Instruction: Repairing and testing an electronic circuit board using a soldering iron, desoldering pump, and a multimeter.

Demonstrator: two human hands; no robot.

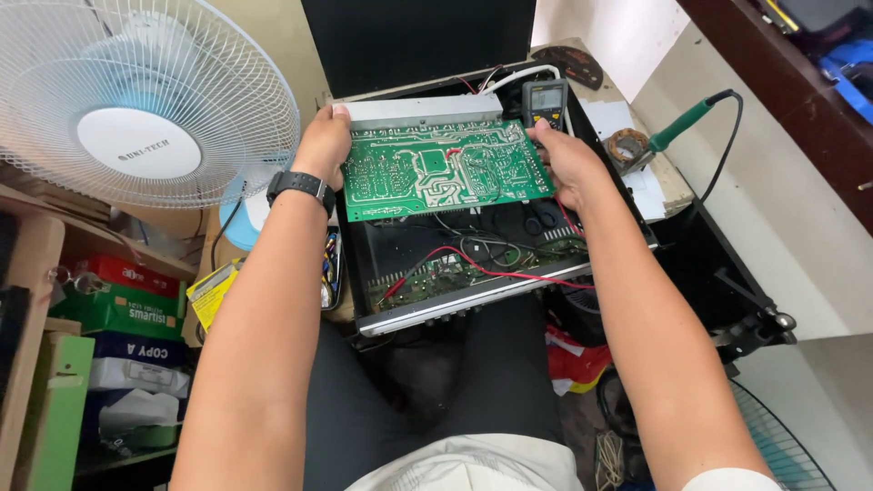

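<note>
two hands hold one green circuit board [447, 170] by its short ends, solder side up, level above the open metal case [473, 264] of an amplifier. the left hand [323, 145] grips the board's 9 o'clock edge, fingers curled under and thumb at the far corner near a long silver heat sink [423, 111] fixed along the board's 12 o'clock edge. the right hand [568, 164] clasps the 3 o'clock edge the same way. a black watch [300, 185] sits on the left wrist.

the board looks stiff and thin but fragile; the heat sink likely makes the far side heavier, so it would tip away if held loosely. the bare edges are the safe place to grip, away from the solder points, which are sharp and easily harmed. red and black wires [482, 259] run in the case beneath it, and whether they tie to the board i cannot tell.

at 1 o'clock of the board stands a dark handheld meter [545, 102]. further out at 2 o'clock a green-handled soldering iron [677, 127] rests on the table [668, 177]. at 10 o'clock is a white fan [136, 100].
</note>
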